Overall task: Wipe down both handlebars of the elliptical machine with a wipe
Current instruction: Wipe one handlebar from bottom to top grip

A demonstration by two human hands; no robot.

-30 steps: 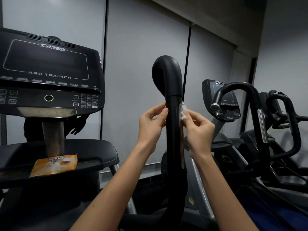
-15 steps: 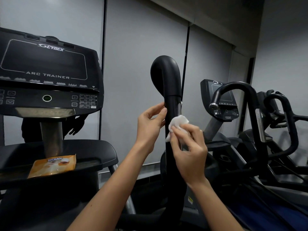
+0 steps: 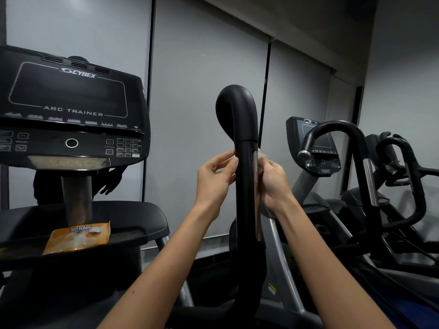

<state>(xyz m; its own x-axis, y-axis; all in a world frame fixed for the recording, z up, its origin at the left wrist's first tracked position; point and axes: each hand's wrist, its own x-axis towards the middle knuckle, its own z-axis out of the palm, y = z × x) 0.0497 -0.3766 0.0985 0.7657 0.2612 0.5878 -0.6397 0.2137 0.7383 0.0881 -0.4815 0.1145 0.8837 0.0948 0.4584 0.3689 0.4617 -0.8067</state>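
A smooth black tubular handlebar with a hooked top (image 3: 244, 198) stood upright at centre. The right hand (image 3: 273, 184) pinched a thin white wipe (image 3: 262, 157) against its right side, beside a dull metal strip (image 3: 256, 186). The left hand (image 3: 215, 179), fingers loosely curved, touched its left side.

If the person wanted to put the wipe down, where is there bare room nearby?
The tray under the console is bare right of the orange packet, up to its rim. Crowded: the handlebar, with the left hand and the right hand holding the wipe close on either side.
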